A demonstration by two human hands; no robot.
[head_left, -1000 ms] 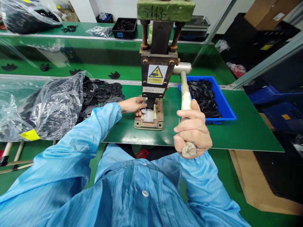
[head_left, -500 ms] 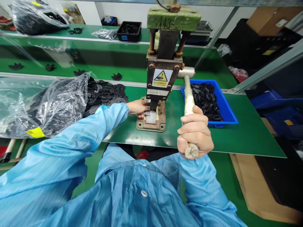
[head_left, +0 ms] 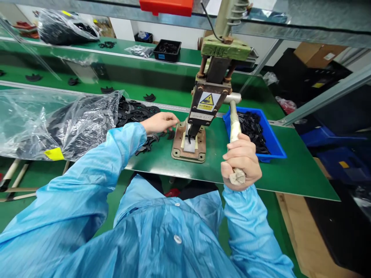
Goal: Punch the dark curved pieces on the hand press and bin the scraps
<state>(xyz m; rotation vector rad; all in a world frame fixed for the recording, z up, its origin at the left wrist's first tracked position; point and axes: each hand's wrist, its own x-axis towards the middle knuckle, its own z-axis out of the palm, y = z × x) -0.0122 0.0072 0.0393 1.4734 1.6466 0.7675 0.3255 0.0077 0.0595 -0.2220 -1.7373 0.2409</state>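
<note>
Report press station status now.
Right hand gripping lever. Left hand beside press base, seemingly empty. Dark curved piece at ram's tip. Loose pieces left of base.

Grey metal shelf (head_left: 324,25) above a green table (head_left: 295,170); white wall (head_left: 189,36) behind; green floor (head_left: 8,213).

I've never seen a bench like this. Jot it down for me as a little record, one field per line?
Left hand: left hand beside the foot of the press; whether it holds anything cannot be told
Right hand: right hand closed around the press's handle
Left of press: a pile of black pieces and a clear plastic bag with more inside
Right of press: a blue bin of dark parts
On press: a yellow-and-white warning label
Surface: green table
</note>
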